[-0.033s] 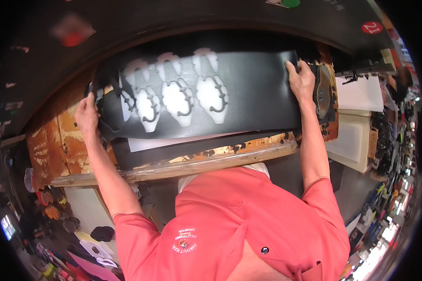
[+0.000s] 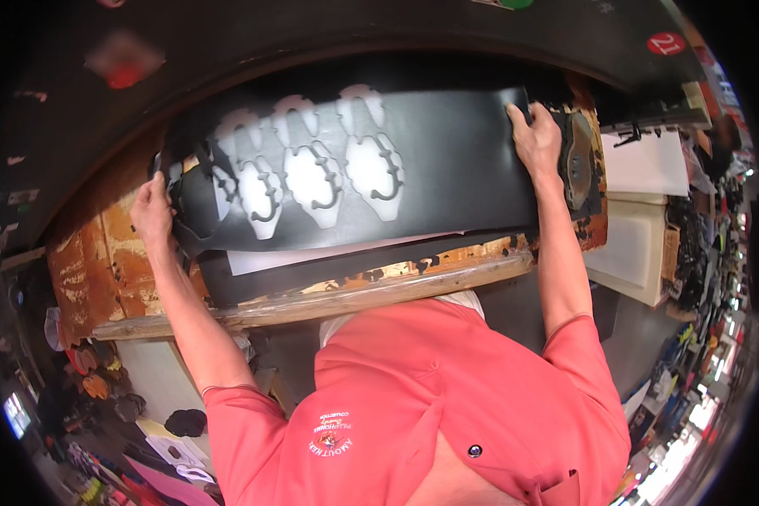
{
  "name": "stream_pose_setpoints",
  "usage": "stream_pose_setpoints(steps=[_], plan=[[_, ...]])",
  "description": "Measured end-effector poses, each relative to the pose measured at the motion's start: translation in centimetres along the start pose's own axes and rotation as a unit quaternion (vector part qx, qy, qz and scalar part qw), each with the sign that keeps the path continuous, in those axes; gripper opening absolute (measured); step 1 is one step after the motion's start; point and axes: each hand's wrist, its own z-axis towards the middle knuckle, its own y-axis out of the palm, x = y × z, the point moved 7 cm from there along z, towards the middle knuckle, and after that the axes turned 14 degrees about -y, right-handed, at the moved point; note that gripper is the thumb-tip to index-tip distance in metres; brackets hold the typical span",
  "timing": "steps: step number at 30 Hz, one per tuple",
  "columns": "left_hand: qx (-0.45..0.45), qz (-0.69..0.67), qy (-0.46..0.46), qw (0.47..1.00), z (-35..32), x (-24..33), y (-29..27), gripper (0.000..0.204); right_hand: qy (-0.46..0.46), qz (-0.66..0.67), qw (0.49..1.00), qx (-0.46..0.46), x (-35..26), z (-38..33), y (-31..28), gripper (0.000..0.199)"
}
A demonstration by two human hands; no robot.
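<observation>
Hands grip a black sheet [image 2: 447, 160] lying flat on the worktop [image 2: 329, 295]: the left hand [image 2: 152, 211] pinches its left edge, the right hand [image 2: 535, 139] presses fingers closed over its top right corner. Shoe-shaped cutouts [image 2: 312, 173] show pale through it.

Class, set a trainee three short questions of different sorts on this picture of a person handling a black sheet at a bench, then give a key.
1. True or false: the left hand grips the cut-out end of the black sheet.
2. How many sole-shaped holes with hooked centres show complete in the sheet? A two, B three, C six.
3. Fill in: the right hand presses the sheet's far ____ corner.

Key: 1 true. 2 B. 3 right.
</observation>
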Motion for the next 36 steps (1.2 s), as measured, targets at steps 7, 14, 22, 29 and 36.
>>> stream_pose_setpoints(steps=[7, 14, 22, 29, 36], plan=[[0.141, 0.201, 0.138, 0.960, -3.6, 1.9, 0.6, 0.032, 0.042, -0.007, 0.999, -0.016, -0.4, 0.1, 0.6, 0.050], [-0.015, 0.120, 0.390, 0.913, -21.7, 9.2, 11.0, 0.039, -0.124, -0.020, 0.985, 0.120, 0.3, -3.3, -5.3, 0.045], [-0.136, 0.192, 0.480, 0.845, -30.9, 8.3, 22.3, 0.053, -0.032, -0.165, 0.986, 0.007, 9.4, -9.9, -7.1, 0.071], [-0.128, 0.179, 0.479, 0.850, -30.6, 7.8, 22.2, 0.046, 0.047, -0.048, 0.997, 0.035, 11.4, -10.1, -7.8, 0.073], [-0.127, 0.177, 0.471, 0.855, -30.4, 7.9, 22.3, 0.041, 0.121, 0.245, 0.959, 0.076, 2.7, -10.4, -8.8, 0.067]])
